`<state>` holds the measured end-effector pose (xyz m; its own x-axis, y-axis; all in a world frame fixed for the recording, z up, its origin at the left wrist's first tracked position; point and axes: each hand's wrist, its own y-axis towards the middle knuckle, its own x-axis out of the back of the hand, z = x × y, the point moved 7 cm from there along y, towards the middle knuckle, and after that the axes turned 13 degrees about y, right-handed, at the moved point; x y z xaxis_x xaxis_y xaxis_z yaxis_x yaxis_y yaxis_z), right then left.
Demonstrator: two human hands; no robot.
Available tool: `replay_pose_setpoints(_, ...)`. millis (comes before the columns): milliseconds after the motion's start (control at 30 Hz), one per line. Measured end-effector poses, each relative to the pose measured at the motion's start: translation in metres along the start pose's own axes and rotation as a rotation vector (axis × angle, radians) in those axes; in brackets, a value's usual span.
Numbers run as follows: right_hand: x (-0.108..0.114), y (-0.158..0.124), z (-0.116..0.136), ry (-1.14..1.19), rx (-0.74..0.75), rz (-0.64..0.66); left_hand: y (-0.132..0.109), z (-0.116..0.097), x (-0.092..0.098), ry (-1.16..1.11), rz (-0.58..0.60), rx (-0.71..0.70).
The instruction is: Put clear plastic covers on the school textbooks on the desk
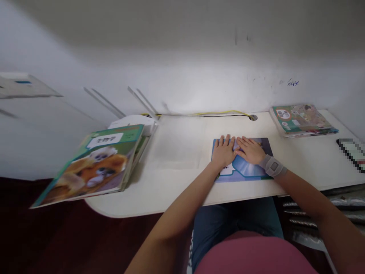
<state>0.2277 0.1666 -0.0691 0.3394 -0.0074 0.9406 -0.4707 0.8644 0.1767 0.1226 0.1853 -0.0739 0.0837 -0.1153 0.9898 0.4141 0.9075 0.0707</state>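
Observation:
A blue and purple book [251, 170] lies flat on the white desk in front of me, its cover partly hidden under my hands. My left hand [224, 150] rests palm down on its left half, fingers stretched out and slightly spread. Beside it, my right hand [249, 149] also presses flat on the cover, with the thumb close to the left hand. A grey band with a dark square face circles my right wrist.
A stack of books [105, 163] with a monkey cover juts past the desk's left edge. Another pile of books [302, 120] sits at the back right. A pixelated phone-like object [352, 152] lies far right. A yellow cable [216, 113] runs along the wall to a desk hole.

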Motion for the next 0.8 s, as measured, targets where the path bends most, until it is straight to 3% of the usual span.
replay_pose_setpoints(233, 0.012, -0.020, -0.043, -0.136, -0.086, 0.005, -0.011, 0.046, -0.008, -0.043, 0.091, 0.241)
replay_pose_setpoints(433, 0.015, -0.022, -0.056, -0.101, -0.141, -0.057, -0.020, 0.050, 0.001, -0.070, -0.038, 0.338)
replay_pose_setpoints(533, 0.016, -0.021, -0.056, -0.097, -0.147, -0.072, -0.020, 0.058, 0.008, -0.309, -0.112, 0.361)
replay_pose_setpoints(633, 0.016, -0.020, -0.056, -0.087, -0.144, -0.076, -0.015, 0.078, 0.010, -0.548, -0.113, 0.411)
replay_pose_setpoints(800, 0.015, -0.020, -0.057, -0.069, -0.140, -0.081, 0.006, 0.103, 0.010, -0.702, -0.118, 0.382)
